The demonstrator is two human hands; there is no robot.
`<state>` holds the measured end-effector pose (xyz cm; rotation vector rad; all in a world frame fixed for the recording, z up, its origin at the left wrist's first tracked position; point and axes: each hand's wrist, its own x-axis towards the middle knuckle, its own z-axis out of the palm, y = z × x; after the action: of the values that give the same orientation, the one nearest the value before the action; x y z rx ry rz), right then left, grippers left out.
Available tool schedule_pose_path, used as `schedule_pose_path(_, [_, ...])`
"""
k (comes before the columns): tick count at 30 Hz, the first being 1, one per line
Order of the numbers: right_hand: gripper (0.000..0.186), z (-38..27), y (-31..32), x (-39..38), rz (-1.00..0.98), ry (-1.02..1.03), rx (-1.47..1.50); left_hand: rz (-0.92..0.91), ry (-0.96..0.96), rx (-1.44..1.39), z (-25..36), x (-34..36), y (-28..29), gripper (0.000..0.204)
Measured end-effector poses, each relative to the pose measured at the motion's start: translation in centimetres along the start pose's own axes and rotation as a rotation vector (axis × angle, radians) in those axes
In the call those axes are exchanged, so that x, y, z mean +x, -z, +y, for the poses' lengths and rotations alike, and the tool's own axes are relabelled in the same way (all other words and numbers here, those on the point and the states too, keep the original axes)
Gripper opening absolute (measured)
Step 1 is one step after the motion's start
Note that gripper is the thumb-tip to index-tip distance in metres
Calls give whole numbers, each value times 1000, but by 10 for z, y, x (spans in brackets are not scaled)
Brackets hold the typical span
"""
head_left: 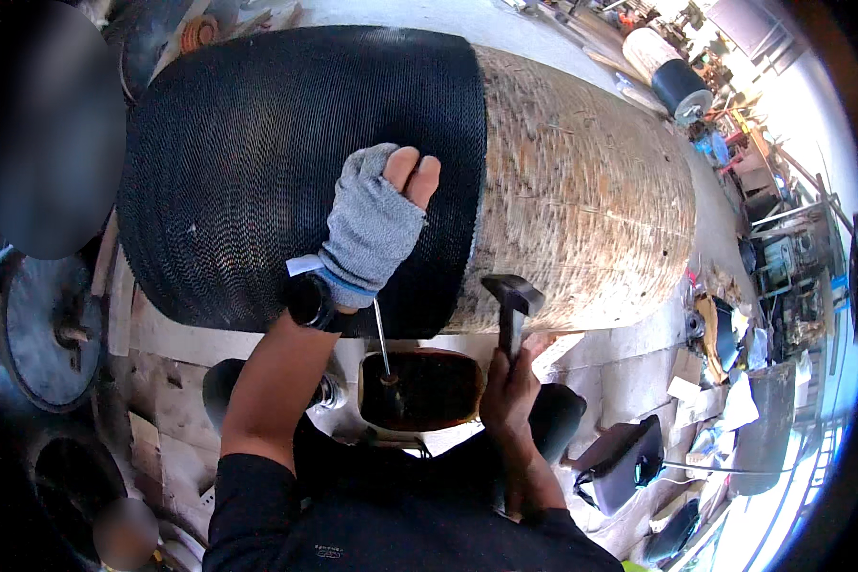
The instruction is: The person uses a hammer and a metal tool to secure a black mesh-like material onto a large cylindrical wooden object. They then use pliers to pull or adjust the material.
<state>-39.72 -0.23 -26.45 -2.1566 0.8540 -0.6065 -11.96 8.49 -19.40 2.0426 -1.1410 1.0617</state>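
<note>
A large wooden drum (582,191) lies across in front of me, its left part wrapped in a black, finely ridged covering (257,162). My left hand (381,214), in a grey glove with bare fingertips, rests near that covering's right side. Its fingers are curled together; whatever they hold, if anything, is hidden under the hand. My right hand (510,391) is closed around the handle of a hammer (513,296), whose dark head is raised by the drum's near edge. Between my arms stands a container (364,405) with dark contents, and a thin metal rod (382,338) stands in it.
Metal discs (52,329) stand at the left. A smaller, partly black drum (682,86) lies at the far right. A dark bag-like object (624,462) sits right of my knee. Scraps, boards and a grey cylinder (767,429) crowd the right side.
</note>
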Motion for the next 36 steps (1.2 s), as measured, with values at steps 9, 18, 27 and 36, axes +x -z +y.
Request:
schedule_pose_path(9, [20,6,-7,11,39,72,-128,40,-101,27,1,-1,2,35])
schedule_pose_path(18, [26,23,-10,5,35,153,-186,40,-95,103,2,4,1,38])
schedule_pose_path(27, [18,53,-12,-14,88,177,-86,25,-50,116,4,1,0,36])
schedule_pose_path(36, [15,67,0,-31,37,93,-69,-28,42,-300,92,-66,38,31])
